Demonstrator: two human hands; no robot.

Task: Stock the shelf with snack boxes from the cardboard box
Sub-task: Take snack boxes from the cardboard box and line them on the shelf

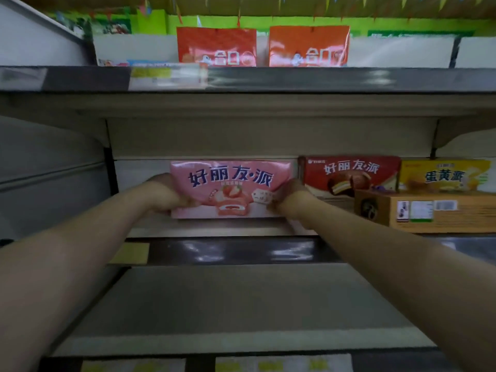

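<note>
Both hands, left hand (163, 196) and right hand (288, 197), are gripping the pink strawberry pie box (230, 189) by its ends, seating it on the middle shelf (214, 232), at nine o'clock of the red chocolate pie box (351, 174). Next, judging here: releasing and fetching another.

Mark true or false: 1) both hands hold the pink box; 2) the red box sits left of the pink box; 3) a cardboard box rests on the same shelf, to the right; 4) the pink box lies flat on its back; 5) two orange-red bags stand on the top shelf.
1) True. The left hand and right hand grip the ends of the pink strawberry pie box.
2) False. The red chocolate pie box sits to its right.
3) True. The cardboard box stands in front of the yellow egg-yolk pie box.
4) False. It stands upright, front facing out.
5) True. The orange-red bags stand side by side.
</note>
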